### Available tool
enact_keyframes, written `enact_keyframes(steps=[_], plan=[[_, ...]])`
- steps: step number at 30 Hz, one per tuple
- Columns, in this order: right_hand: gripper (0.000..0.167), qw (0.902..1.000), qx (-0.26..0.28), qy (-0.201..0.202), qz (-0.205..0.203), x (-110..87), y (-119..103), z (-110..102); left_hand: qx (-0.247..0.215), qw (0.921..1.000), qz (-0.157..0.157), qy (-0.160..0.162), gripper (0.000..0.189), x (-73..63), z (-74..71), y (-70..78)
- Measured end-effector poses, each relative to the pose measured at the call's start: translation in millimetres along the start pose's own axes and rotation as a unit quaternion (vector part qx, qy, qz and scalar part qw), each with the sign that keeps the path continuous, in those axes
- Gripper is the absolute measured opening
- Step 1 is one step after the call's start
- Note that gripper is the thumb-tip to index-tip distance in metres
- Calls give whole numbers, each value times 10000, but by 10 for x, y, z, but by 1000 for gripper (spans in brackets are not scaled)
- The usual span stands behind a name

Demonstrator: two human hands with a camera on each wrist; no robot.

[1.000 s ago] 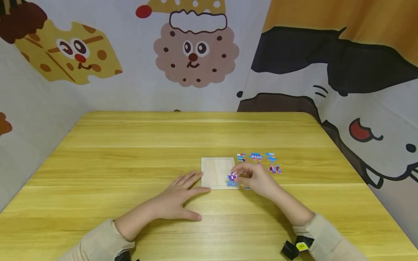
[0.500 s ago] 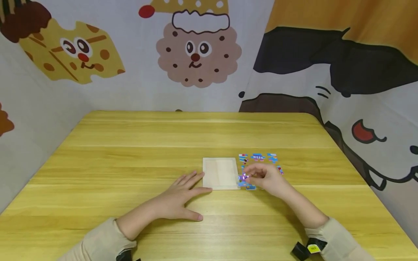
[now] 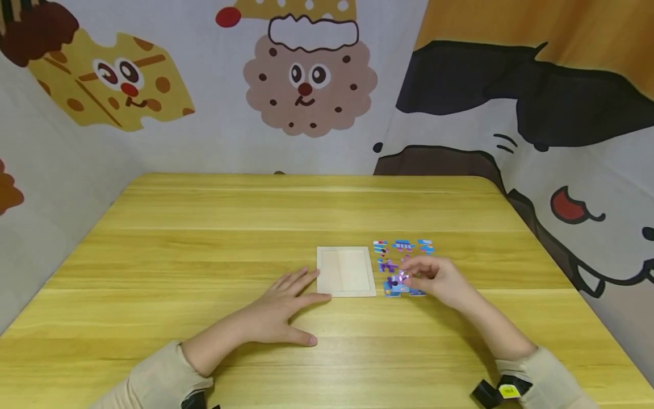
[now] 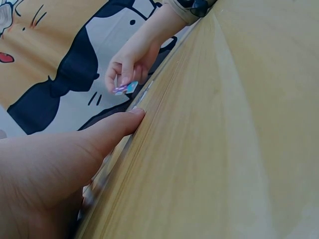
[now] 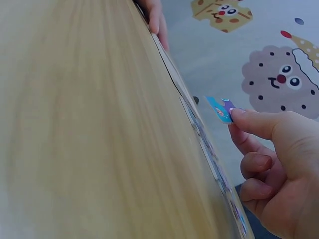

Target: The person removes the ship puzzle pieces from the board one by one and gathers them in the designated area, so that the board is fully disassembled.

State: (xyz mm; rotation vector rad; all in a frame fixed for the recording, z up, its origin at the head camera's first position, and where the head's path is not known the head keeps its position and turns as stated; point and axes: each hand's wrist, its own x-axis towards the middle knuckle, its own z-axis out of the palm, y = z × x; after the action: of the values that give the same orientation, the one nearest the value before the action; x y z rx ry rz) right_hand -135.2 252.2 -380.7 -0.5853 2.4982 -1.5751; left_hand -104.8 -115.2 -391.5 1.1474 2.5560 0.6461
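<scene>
A pale wooden puzzle tray lies on the yellow table, with nothing in it. My left hand rests flat on the table, its fingertips at the tray's near left corner. My right hand pinches a blue and purple puzzle piece just right of the tray, a little above the table. The right wrist view shows the piece between thumb and forefinger. Several loose coloured pieces lie to the right of the tray, and another piece lies under the right hand.
Cartoon-printed cloth walls close in the table at the back and both sides. The table's right edge runs close to the loose pieces. A black band with a yellow tag sits on my right wrist.
My right hand has carried the piece rightward, from over the tray's near right corner to the table beside it. The left hand has stayed put.
</scene>
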Motion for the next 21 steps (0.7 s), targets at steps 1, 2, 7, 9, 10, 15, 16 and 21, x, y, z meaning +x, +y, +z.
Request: enact_keyframes(steps=[1, 2, 7, 9, 10, 15, 16, 21], plan=[[24, 10000, -7, -2, 7, -13, 8, -20, 3, 10000, 1, 0, 76, 0, 0, 0], [23, 10000, -8, 6, 21, -26, 16, -39, 0, 10000, 2, 0, 76, -1, 0, 0], [23, 9998, -101, 68, 152, -102, 51, -138, 35, 10000, 15, -3, 76, 6, 3, 5], [23, 9997, -141, 79, 209, -135, 63, -184, 53, 10000, 25, -7, 76, 10, 6, 5], [23, 9996, -151, 84, 244, -151, 69, -208, 67, 10000, 26, -5, 76, 11, 8, 4], [23, 9993, -232, 63, 292, -218, 109, -318, 71, 10000, 16, -5, 76, 8, 11, 1], [23, 9992, -244, 60, 296, -229, 118, -339, 67, 10000, 15, 1, 76, 7, 12, 0], [22, 9992, -277, 19, 301, -265, 164, -452, 87, 9999, 49, 41, 76, 4, 16, -11]])
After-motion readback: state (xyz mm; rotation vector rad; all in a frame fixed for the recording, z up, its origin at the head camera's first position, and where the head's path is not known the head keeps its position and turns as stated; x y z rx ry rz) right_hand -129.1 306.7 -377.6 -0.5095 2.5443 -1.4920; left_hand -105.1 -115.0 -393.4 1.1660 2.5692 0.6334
